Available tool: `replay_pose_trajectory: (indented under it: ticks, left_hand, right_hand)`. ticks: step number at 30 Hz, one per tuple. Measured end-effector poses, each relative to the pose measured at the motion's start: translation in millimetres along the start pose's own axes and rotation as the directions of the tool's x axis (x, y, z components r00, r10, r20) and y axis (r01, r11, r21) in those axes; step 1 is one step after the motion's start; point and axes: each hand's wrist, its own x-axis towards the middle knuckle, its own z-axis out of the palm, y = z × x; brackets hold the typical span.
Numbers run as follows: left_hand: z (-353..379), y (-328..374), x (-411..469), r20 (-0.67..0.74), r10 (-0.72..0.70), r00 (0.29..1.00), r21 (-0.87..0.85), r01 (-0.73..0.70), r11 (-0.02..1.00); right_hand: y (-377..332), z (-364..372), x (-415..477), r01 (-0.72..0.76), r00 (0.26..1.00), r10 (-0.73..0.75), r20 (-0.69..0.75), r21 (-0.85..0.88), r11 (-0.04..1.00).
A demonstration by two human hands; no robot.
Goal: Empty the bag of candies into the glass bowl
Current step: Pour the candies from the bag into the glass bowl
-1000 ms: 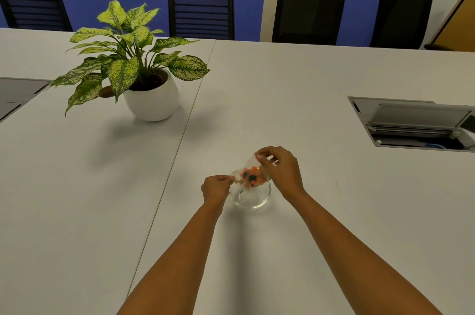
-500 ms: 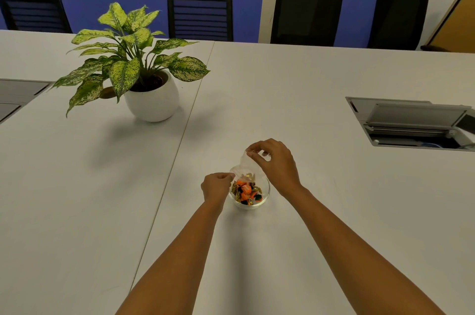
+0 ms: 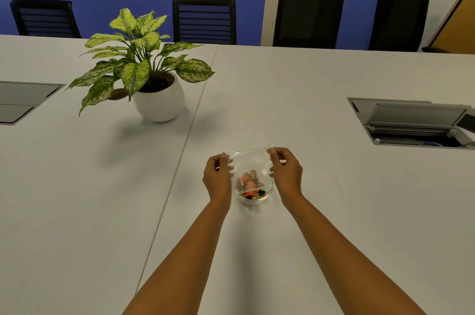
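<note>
A small glass bowl [image 3: 253, 200] stands on the white table, holding orange, green and gold candies [image 3: 250, 193]. Above it hangs a clear plastic bag [image 3: 250, 161], stretched flat between both hands with its top edge up. My left hand [image 3: 218, 177] pinches the bag's left corner and my right hand [image 3: 285, 172] pinches its right corner. A few candies show through the plastic; I cannot tell whether they are inside the bag or in the bowl behind it.
A potted plant in a white pot [image 3: 159, 101] stands at the back left. An open cable box [image 3: 413, 121] is sunk in the table at the right, another hatch [image 3: 23, 101] at the left. Black chairs [image 3: 308, 17] line the far edge.
The candies dropped from the tilted bag into the bowl. Both hands then rose and spread, pulling the bag flat above the bowl.
</note>
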Motion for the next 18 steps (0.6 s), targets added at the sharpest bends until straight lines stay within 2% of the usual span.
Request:
replay_pose_trajectory:
  ticks: [8, 18]
  left_hand:
    - [-14, -2, -13, -0.06, 0.182, 0.981, 0.087, -0.177, 0.98]
    - [-45, -16, -24, -0.032, 0.216, 0.976, 0.171, -0.208, 0.963]
  right_hand:
    - [10, 12, -25, 0.022, 0.994, -0.03, -0.108, -0.07, 0.997]
    - [22, 20, -48, -0.02, 0.991, -0.002, -0.132, -0.168, 0.986]
